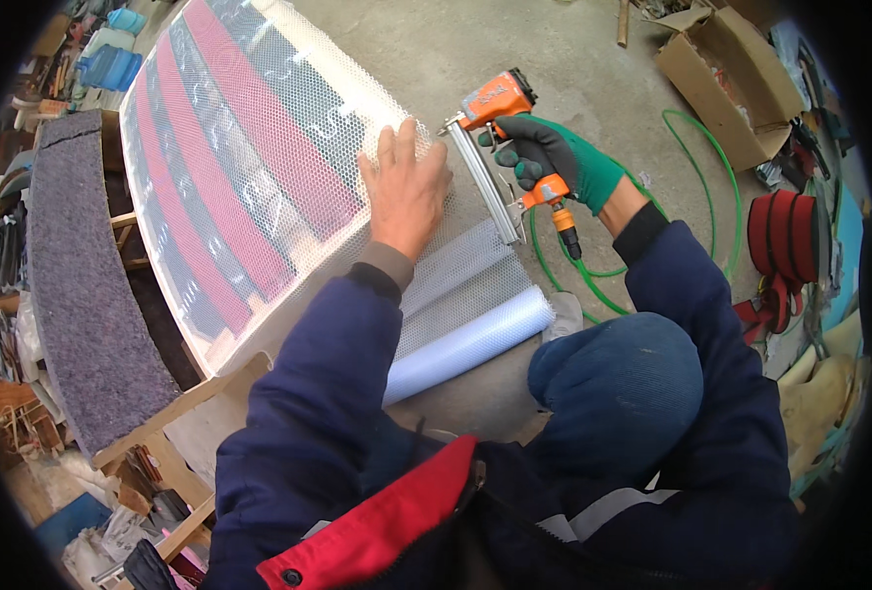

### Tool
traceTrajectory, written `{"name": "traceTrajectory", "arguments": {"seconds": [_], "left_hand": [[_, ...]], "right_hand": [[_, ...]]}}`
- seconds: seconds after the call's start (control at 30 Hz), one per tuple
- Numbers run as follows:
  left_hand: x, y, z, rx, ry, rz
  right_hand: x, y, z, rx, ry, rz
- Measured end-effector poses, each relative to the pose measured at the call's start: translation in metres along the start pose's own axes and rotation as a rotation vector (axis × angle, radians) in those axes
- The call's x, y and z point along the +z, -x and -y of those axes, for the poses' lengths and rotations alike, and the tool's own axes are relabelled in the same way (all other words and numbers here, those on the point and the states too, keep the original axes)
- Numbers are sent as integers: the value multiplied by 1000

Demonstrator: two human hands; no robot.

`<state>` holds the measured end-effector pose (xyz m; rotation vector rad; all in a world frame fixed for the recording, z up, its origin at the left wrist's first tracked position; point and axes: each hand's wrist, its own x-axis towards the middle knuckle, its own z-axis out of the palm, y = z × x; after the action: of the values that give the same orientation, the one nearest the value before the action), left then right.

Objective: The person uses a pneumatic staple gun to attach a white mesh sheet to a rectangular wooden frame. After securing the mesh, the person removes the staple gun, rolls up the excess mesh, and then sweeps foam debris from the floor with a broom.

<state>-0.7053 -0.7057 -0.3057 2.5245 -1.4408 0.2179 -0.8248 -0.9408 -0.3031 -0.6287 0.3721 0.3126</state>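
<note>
Although its palm is hidden, the bare left hand (408,192) at 12 o'clock lies with slightly spread, bent fingers on the white plastic mesh (345,169); whether its loose grip pinches any of the netting, I cannot tell. The right hand, in a green-and-black glove (585,162), has its grip closed around the handle of an orange pneumatic stapler (500,98), toward 1 o'clock. The handle covers part of those fingers, and contact between the tool's nose and the mesh cannot be made out.

The mesh covers a frame strung with red webbing (244,108) at 10 o'clock, whose far end is cut off by the upper edge. Just off centre toward 5 o'clock lies a mesh roll (470,339), one end behind the left sleeve (328,344). A bent knee (618,393) at 4 o'clock blocks some floor.

A green air hose (736,216) loops beyond the stapler; a cardboard box (731,88) sits at 2 o'clock, a red-and-black webbing roll (783,236) near 3, a grey felt-covered piece (87,275) at 9. Clutter at 8 blurs into the dark rim.
</note>
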Motion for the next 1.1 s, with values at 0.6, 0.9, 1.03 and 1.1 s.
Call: {"name": "traceTrajectory", "arguments": {"seconds": [0.6, 0.9, 1.03, 1.1], "left_hand": [[-1, -11, -20, -151, 45, 129], [2, -18, -19, -154, 45, 161], [2, -21, -20, -133, 11, 158], [1, -22, -22, -127, -1, 168]], "right_hand": [[-86, -86, 10, -39, 286, 177], [-98, -99, 22, 8, 320, 240], [-99, -101, 26, 32, 344, 256], [-99, -101, 26, 36, 338, 263]]}}
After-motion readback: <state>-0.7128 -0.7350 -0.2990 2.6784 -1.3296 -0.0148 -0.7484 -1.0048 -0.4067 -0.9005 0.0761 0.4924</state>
